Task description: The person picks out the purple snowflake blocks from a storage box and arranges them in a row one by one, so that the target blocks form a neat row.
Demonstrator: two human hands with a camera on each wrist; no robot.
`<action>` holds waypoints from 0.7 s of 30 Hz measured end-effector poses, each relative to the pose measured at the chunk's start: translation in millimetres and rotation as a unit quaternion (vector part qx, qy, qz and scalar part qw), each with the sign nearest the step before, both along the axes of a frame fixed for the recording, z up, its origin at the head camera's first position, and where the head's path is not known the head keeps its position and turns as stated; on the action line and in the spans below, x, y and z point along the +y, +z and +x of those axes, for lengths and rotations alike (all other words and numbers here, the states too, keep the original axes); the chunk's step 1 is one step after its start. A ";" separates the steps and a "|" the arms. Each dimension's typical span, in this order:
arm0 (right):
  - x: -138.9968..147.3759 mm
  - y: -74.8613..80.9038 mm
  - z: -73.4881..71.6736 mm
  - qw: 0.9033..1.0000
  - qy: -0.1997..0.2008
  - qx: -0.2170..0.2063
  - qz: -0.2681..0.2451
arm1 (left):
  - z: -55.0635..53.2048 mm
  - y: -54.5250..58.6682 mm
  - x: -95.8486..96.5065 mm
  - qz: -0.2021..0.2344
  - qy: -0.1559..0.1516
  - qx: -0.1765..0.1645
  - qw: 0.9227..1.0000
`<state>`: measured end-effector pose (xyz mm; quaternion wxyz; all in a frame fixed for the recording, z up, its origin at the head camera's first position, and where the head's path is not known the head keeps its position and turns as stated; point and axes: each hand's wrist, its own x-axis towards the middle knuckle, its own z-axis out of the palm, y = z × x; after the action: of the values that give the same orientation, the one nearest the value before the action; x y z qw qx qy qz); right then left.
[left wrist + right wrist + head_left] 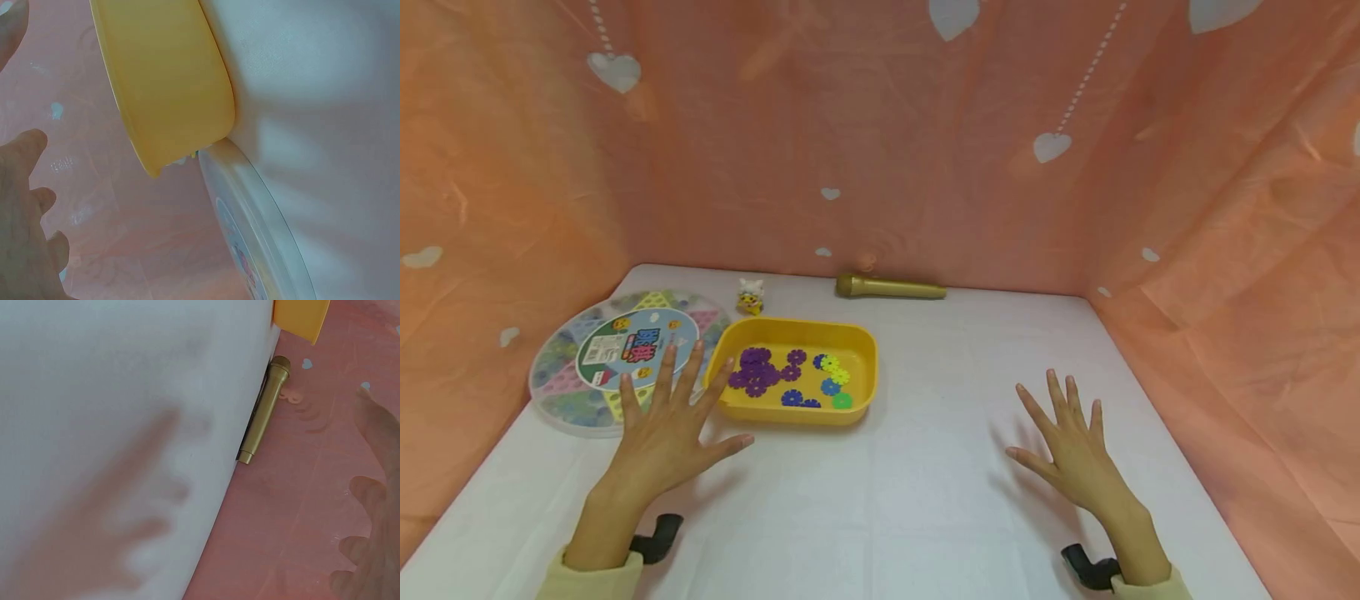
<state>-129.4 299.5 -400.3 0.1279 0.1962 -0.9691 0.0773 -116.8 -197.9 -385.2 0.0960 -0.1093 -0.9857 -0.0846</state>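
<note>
My left hand (662, 442) hovers above the table with its fingers spread, holding nothing. In the head view its fingertips overlap the edge of a round Chinese checkers box (561, 346) and come near a yellow tray (797, 415). Purple snowflake discs (756, 371) lie heaped in the tray's left part, with several blue, yellow and green ones to the right. My right hand (1075, 458), also spread and holding nothing, is over the right side of the table. The left wrist view shows the tray's side (169, 75) beside the checkers box (250, 194).
A gold toy microphone (891, 288) lies along the table's back edge. Left of it stands a small white and yellow figurine (750, 297). Orange cloth (865, 125) with white hearts rises behind and on both sides of the white table (940, 500).
</note>
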 end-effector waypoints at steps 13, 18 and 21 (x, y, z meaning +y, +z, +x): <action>0.3 -0.5 0.0 1.000 0.000 0.001 -0.004 | -0.8 -0.1 0.5 -0.003 0.003 -0.004 1.000; -0.1 -0.9 -1.9 1.000 0.009 0.002 -0.028 | -2.9 -1.6 -1.1 0.031 -0.006 -0.006 0.999; -3.0 -0.6 -6.8 0.995 0.033 0.017 -0.097 | -6.7 -2.3 -3.6 0.122 -0.004 -0.023 0.992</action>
<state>-136.2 296.6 -400.9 0.1602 0.2163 -0.9477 0.1716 -123.6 -201.4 -387.5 0.0857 -0.0992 -0.9694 -0.2074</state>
